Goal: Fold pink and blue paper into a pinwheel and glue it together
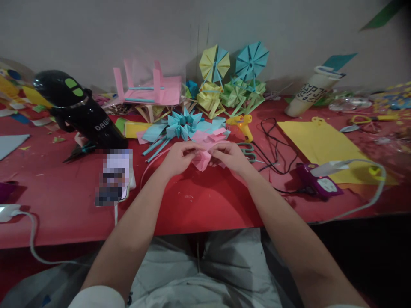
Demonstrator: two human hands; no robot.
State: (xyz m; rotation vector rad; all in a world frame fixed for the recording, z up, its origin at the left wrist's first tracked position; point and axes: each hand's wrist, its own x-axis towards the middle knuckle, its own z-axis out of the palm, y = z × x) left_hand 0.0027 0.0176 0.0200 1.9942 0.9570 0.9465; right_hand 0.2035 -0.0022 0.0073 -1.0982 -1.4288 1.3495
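Observation:
Both hands meet over the middle of the red table (199, 205). My left hand (178, 157) and my right hand (231, 156) are closed around a folded pink paper piece (203, 159), pinching it from either side just above the tabletop. Its pleated folds stick out between my fingers. A blue folded paper flower (181, 125) on a blue stick lies just beyond my hands, beside more pink folded paper (210, 136).
A yellow glue gun (241, 125) and scissors (248, 149) lie right of my hands, with black cables (272, 147). A black machine (78, 109) stands at the left. Paper pinwheels (231, 81), a pink paper table (150, 87), a yellow sheet (321, 143) and a white tube (310, 92) sit further back.

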